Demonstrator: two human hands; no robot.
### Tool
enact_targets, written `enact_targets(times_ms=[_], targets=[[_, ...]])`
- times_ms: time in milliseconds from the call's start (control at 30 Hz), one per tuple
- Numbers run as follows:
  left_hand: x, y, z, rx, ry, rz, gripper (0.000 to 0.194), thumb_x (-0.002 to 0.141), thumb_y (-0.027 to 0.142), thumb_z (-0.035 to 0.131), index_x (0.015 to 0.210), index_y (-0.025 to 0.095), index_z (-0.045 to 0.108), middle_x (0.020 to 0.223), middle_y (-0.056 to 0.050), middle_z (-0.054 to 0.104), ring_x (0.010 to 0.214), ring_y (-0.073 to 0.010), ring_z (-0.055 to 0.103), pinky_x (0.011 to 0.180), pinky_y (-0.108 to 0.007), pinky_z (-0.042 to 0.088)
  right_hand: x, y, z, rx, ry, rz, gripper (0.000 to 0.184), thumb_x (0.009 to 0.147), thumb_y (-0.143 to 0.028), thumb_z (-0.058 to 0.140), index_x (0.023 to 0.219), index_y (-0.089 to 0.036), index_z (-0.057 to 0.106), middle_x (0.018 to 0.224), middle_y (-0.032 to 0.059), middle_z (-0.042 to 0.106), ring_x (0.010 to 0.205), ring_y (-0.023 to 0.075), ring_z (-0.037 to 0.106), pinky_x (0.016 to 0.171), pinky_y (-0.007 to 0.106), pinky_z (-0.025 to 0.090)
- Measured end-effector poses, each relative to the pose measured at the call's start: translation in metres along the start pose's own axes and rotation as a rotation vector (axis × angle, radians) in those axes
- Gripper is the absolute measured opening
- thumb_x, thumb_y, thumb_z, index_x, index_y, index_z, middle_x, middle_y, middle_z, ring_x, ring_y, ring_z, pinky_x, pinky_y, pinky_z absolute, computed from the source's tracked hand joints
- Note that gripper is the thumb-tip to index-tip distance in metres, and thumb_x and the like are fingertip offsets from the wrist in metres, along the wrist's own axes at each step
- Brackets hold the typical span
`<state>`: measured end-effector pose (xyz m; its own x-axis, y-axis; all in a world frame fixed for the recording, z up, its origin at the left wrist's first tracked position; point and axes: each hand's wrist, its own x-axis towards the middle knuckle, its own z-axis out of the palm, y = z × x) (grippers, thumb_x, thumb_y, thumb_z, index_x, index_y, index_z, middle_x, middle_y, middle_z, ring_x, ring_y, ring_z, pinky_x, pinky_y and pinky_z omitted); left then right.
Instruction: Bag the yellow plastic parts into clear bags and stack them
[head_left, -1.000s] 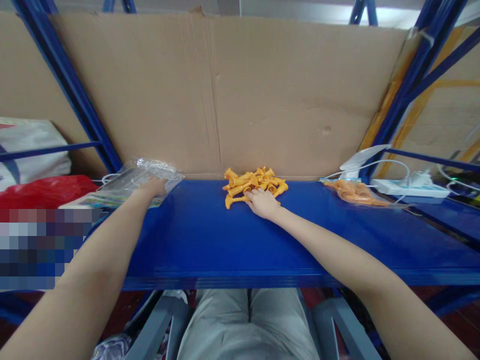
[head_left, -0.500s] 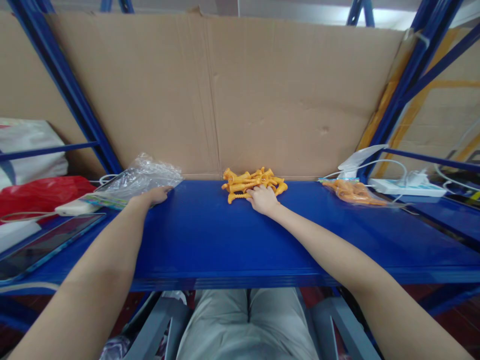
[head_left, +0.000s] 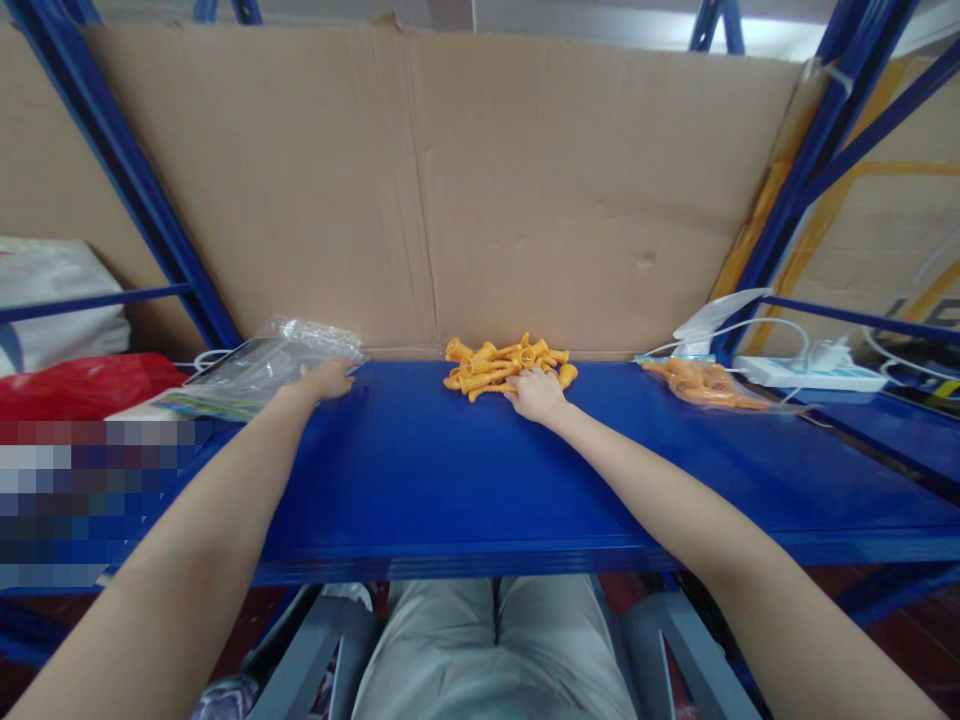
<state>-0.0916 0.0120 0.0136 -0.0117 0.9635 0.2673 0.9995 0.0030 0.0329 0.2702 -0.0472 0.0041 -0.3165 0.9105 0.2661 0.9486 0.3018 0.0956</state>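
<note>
Right grip (head_left: 538, 393), in the head view, lies half curled over the front right of the orange pieces (head_left: 480, 368), touching them; whether it has hold of one I cannot tell. Left grip (head_left: 330, 380) is loosely bent at the near right end of the clear bags (head_left: 251, 365), and whether any film is pinched cannot be told. The orange pieces sit heaped at the back middle of the tabletop (head_left: 450, 470), close to the cardboard (head_left: 600, 180).

To do this well, I would work the front of the heap with light fingertips, since overlapping pieces could drag one another along. On the bags, rubbing thumb against finger should part a single layer, as thin film tends to cling.

Counted: two grips, one loose heap, one filled bag (head_left: 705, 385) and one power strip (head_left: 810, 374) to the right, one red bag (head_left: 90, 380) at far left. More than five orange pieces show in the heap, but overlap prevents a sure total; layers of clear bags cannot be counted.
</note>
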Motion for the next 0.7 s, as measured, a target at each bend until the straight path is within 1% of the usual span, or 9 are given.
enact_targets(times_ms=[67, 167, 267, 333, 433, 533, 600, 633, 700], targets=[[0.002, 0.019, -0.007, 0.025, -0.090, 0.041, 0.046, 0.092, 0.018, 0.041, 0.137, 0.012, 0.050, 0.146, -0.013, 0.048, 0.136, -0.0353, 0.041, 0.105, -0.070, 0.027, -0.001, 0.000, -0.002, 0.010, -0.008, 0.007, 0.041, 0.096, -0.032, 0.040, 0.125, -0.014, 0.064, 0.130, 0.0159, 0.062, 0.125, 0.0311, 0.052, 0.099, 0.046, 0.043], [0.005, 0.053, -0.016, 0.040, -0.120, 0.199, 0.051, 0.092, 0.024, 0.040, 0.142, 0.011, 0.046, 0.153, -0.014, 0.038, 0.144, -0.0295, 0.030, 0.114, -0.051, 0.029, -0.002, 0.000, -0.008, 0.029, -0.037, 0.023, 0.040, 0.095, -0.032, 0.042, 0.123, -0.016, 0.065, 0.129, 0.0153, 0.063, 0.121, 0.0303, 0.056, 0.097, 0.044, 0.045], [0.004, 0.089, -0.023, 0.028, -0.100, 0.334, 0.054, 0.095, 0.037, 0.033, 0.147, 0.022, 0.039, 0.159, -0.008, 0.028, 0.148, -0.0291, 0.019, 0.114, -0.058, 0.025, -0.004, 0.005, -0.019, 0.055, -0.042, 0.061, 0.037, 0.094, -0.032, 0.044, 0.117, -0.018, 0.069, 0.125, 0.0132, 0.066, 0.115, 0.0278, 0.061, 0.093, 0.039, 0.048], [-0.001, 0.110, -0.027, -0.003, -0.074, 0.421, 0.057, 0.097, 0.046, 0.028, 0.149, 0.024, 0.035, 0.161, -0.008, 0.024, 0.149, -0.0291, 0.015, 0.114, -0.060, 0.021, -0.006, 0.015, -0.031, 0.077, -0.017, 0.119, 0.035, 0.094, -0.030, 0.044, 0.112, -0.019, 0.071, 0.118, 0.0123, 0.070, 0.111, 0.0256, 0.064, 0.091, 0.035, 0.049], [-0.012, 0.135, -0.030, -0.042, -0.074, 0.553, 0.067, 0.094, 0.060, 0.024, 0.152, 0.027, 0.028, 0.163, -0.008, 0.016, 0.149, -0.0312, 0.012, 0.114, -0.062, 0.018, -0.009, 0.049, -0.047, 0.120, 0.046, 0.286, 0.035, 0.092, -0.028, 0.044, 0.107, -0.018, 0.074, 0.111, 0.0133, 0.072, 0.107, 0.0252, 0.066, 0.088, 0.032, 0.050], [-0.020, 0.152, -0.024, -0.078, -0.111, 0.610, 0.075, 0.091, 0.067, 0.028, 0.154, 0.027, 0.022, 0.164, -0.009, 0.009, 0.149, -0.0345, 0.011, 0.113, -0.063, 0.018, -0.016, 0.102, -0.051, 0.181, 0.167, 0.534, 0.037, 0.092, -0.027, 0.043, 0.113, -0.016, 0.071, 0.115, 0.0160, 0.070, 0.110, 0.0273, 0.064, 0.089, 0.034, 0.049], [-0.020, 0.158, -0.015, -0.093, -0.120, 0.636, 0.081, 0.088, 0.070, 0.033, 0.154, 0.026, 0.020, 0.164, -0.011, 0.008, 0.148, -0.0367, 0.012, 0.113, -0.062, 0.018, -0.024, 0.139, -0.043, 0.178, 0.225, 0.724, 0.039, 0.092, -0.027, 0.043, 0.117, -0.012, 0.068, 0.119, 0.0201, 0.067, 0.113, 0.0297, 0.062, 0.091, 0.038, 0.048], [-0.018, 0.160, -0.009, -0.099, -0.115, 0.659, 0.083, 0.087, 0.070, 0.036, 0.154, 0.026, 0.020, 0.163, -0.012, 0.009, 0.148, -0.0375, 0.013, 0.114, -0.061, 0.019, -0.030, 0.156, -0.035, 0.150, 0.244, 0.803, 0.040, 0.090, -0.030, 0.047, 0.118, -0.009, 0.067, 0.122, 0.0230, 0.064, 0.115, 0.0322, 0.060, 0.093, 0.041, 0.047], [-0.013, 0.163, 0.002, -0.117, -0.082, 0.703, 0.082, 0.086, 0.068, 0.041, 0.153, 0.024, 0.023, 0.163, -0.014, 0.011, 0.147, -0.0379, 0.016, 0.114, -0.058, 0.021, -0.040, 0.182, -0.018, 0.091, 0.260, 0.949, 0.052, 0.084, -0.039, 0.060, 0.124, -0.006, 0.062, 0.127, 0.0279, 0.058, 0.122, 0.0385, 0.053, 0.096, 0.050, 0.044]])
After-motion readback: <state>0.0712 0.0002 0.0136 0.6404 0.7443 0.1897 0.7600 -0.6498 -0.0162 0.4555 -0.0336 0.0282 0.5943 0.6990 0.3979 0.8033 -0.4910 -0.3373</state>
